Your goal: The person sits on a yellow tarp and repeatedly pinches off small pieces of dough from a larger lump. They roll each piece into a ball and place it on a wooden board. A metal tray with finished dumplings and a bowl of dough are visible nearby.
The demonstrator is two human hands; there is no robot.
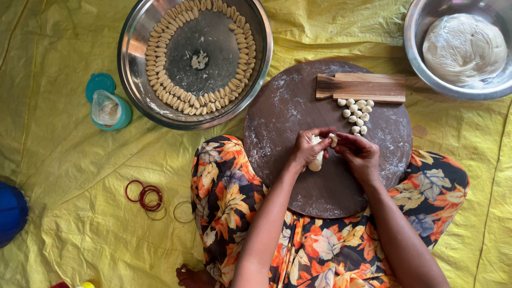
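My left hand (pixel 307 149) grips a short rope of white dough (pixel 316 160) over a round dark floured board (pixel 292 111) resting on my lap. My right hand (pixel 355 152) pinches a small bit of dough (pixel 333 139) at the rope's upper end. Several small dough balls (pixel 356 115) lie on the board just beyond my hands, beside a ridged wooden paddle (pixel 362 87).
A steel tray (pixel 134 45) at top centre holds several shaped dough pieces in a ring. A steel bowl (pixel 419 50) at top right holds a dough lump (pixel 463 48). On the yellow sheet lie a teal container (pixel 108 104), red rubber bands (pixel 146 196), a blue object (pixel 1 213).
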